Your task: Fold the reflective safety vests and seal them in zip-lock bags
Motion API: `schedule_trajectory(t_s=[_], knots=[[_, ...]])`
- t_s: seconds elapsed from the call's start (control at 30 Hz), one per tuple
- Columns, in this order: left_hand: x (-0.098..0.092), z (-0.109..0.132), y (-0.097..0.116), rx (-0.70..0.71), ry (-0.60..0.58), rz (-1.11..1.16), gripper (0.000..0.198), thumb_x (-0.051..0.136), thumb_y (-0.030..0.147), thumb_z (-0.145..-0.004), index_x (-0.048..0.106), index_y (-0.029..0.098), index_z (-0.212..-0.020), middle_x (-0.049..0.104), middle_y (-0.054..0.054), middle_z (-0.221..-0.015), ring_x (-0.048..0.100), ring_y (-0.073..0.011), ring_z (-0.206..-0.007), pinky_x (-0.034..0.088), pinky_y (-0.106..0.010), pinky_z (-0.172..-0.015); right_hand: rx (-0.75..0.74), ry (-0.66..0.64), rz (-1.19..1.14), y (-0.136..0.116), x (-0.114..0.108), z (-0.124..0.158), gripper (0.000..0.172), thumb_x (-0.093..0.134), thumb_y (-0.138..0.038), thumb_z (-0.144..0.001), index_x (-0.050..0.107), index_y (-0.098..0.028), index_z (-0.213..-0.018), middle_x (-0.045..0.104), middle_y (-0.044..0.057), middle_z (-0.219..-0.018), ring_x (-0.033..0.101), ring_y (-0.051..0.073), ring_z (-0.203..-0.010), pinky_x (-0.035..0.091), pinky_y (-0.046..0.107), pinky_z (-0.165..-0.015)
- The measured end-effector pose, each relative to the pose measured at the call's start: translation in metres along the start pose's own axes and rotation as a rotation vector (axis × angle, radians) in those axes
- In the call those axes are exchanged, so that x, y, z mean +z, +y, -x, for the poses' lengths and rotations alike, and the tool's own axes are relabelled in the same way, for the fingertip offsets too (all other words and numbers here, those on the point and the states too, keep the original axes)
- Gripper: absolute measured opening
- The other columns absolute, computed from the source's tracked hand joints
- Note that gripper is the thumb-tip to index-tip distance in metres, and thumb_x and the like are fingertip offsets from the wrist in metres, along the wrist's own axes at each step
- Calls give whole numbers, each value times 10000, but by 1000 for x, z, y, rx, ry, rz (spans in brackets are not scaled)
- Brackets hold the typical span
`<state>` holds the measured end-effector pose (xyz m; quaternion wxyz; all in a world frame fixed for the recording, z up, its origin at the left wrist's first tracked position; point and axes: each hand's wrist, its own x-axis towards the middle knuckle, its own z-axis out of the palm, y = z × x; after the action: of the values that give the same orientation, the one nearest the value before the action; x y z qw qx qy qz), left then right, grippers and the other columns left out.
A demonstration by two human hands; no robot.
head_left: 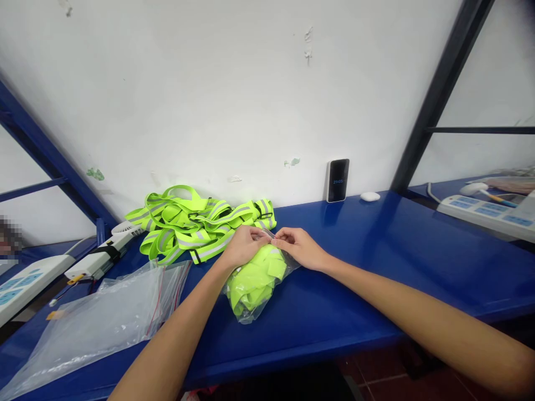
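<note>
A clear plastic zip bag (253,289) with a folded yellow-green reflective strap (254,275) inside lies on the blue table. My left hand (247,244) pinches the bag's top edge, thumb against fingers. Close beside it, my right hand (301,248) pinches the same edge a little to the right. The bag's mouth is partly hidden by the fingers. Just behind my hands a heap of loose yellow-green reflective straps (200,220) with black buckles rests against the wall. Left of my left forearm lies a stack of flat clear zip bags (112,306) with red seal lines.
At the back a phone-like device (337,180) leans on the wall, with a small white case (370,196) beside it. White power strips (31,281) lie at the left, near a white device with a black band (104,253). Metal frame posts (438,94) flank the blue table (376,289).
</note>
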<state>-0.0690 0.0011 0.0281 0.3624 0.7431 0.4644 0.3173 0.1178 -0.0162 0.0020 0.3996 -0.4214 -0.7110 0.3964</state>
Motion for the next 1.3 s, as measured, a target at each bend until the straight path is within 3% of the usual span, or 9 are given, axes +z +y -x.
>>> schedule_trajectory(t_s=[0.17,0.37,0.53,0.77,1.1,1.3], knots=[[2,1,-3,52,3,-2,291,582,377,-782,713,118,-760,717,-68,-766,640,-196,-747,466,-272,-670,156,-27,-232,0,0,-2,314,687,-431,-732,705,-124,-797,616,-3,-648,498,117,-583,369,244,-577],[4,0,-6,107,-32,40,277,534,361,-816,685,133,-766,715,-47,-839,638,-191,-812,476,-278,-762,90,4,-175,4,1,-3,324,675,-437,-739,733,-120,-780,665,17,-665,541,137,-612,388,252,-589],[3,-1,-8,145,-17,5,298,495,357,-849,689,143,-775,714,-43,-859,635,-191,-841,461,-280,-805,111,0,-201,9,1,-3,334,717,-437,-714,758,-130,-837,734,55,-794,611,171,-682,438,268,-647],[3,-2,-8,188,-71,-33,290,445,326,-879,664,147,-814,696,-48,-872,620,-191,-855,457,-286,-812,141,4,-192,7,0,0,321,725,-423,-712,752,-127,-833,734,62,-792,618,177,-686,442,272,-641],[2,-1,-9,227,-134,-89,276,398,278,-925,627,145,-848,663,-55,-897,597,-183,-858,451,-305,-840,170,-1,-196,4,2,0,289,713,-385,-707,726,-115,-807,685,37,-720,565,145,-638,416,257,-611],[1,-2,-9,213,-139,-99,239,403,232,-922,618,145,-861,670,-74,-984,598,-184,-915,437,-302,-887,142,37,-150,0,5,2,284,666,-405,-743,701,-123,-743,599,-8,-611,458,102,-553,351,235,-544]])
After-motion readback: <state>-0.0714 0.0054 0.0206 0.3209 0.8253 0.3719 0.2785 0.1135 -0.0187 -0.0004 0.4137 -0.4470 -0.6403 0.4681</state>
